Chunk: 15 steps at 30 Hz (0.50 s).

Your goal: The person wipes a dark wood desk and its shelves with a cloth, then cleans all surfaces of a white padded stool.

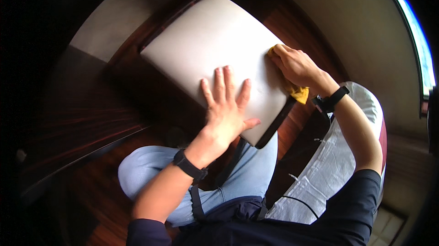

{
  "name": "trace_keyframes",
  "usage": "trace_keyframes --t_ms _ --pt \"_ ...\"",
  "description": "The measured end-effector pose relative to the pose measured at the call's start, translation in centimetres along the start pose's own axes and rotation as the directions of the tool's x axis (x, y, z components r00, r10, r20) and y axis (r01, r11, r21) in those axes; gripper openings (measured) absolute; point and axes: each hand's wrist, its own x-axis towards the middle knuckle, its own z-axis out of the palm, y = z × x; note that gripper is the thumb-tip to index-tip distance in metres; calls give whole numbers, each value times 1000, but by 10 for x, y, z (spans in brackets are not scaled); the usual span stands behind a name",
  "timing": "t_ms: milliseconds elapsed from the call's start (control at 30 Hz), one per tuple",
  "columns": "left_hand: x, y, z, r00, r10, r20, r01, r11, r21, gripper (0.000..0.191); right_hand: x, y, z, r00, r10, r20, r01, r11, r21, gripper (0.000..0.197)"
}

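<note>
A pale, smooth padded seat or stool top (212,36) on a dark base lies in front of me. My left hand (226,108) rests on its near part, palm down with the fingers spread and nothing held. At the right edge, my right hand (296,64) presses a yellow cloth (299,93) against the pale surface. A bunched bit of the cloth shows at the fingertips, and a loose end hangs below the hand. The palm side of the right hand is hidden.
A white-covered piece of furniture (317,177) with ties stands close on my right. Dark wooden furniture (96,136) is at the left, above a reddish wooden floor (103,208). Along the right rim are a beige wall (363,40) and a bright window or screen (416,36).
</note>
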Motion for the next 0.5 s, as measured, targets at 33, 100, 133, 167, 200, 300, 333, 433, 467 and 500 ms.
trace_keyframes --t_ms 33,100,133,167,200,300,333,433,467,500 --pt "0 3 2 999 23 -24 -23 1000 -17 112 11 5 -2 1000 0 20 0 1000 -9 22" --pt "1 1 3 999 37 -38 -35 999 40 111 55 5 2 994 -77 -75 73 996 -58 21" --pt "0 -2 3 999 35 -34 -33 998 45 111 78 -2 4 983 -122 -136 118 992 -35 21" --pt "1 -2 3 998 38 -45 -36 998 51 111 96 2 5 983 -110 -146 96 990 -100 21" --pt "0 -2 5 998 40 -50 -37 998 56 110 110 0 6 973 -131 -187 114 988 -101 22" --pt "-1 -5 4 997 59 -48 -56 997 55 107 118 -11 7 962 -95 -256 75 993 -87 18" --pt "-2 -8 4 996 71 -56 -69 997 39 107 111 -13 8 964 -91 -249 71 994 -86 18" --pt "0 -7 2 998 47 -28 -46 998 32 107 71 -13 20 959 -186 -212 182 983 -39 15" --pt "-3 -13 2 999 36 -32 -34 999 42 107 49 -37 14 961 -183 -209 194 980 31 17" --pt "-3 -11 1 998 41 -41 -40 998 42 107 28 -41 13 965 -183 -185 199 978 68 18"
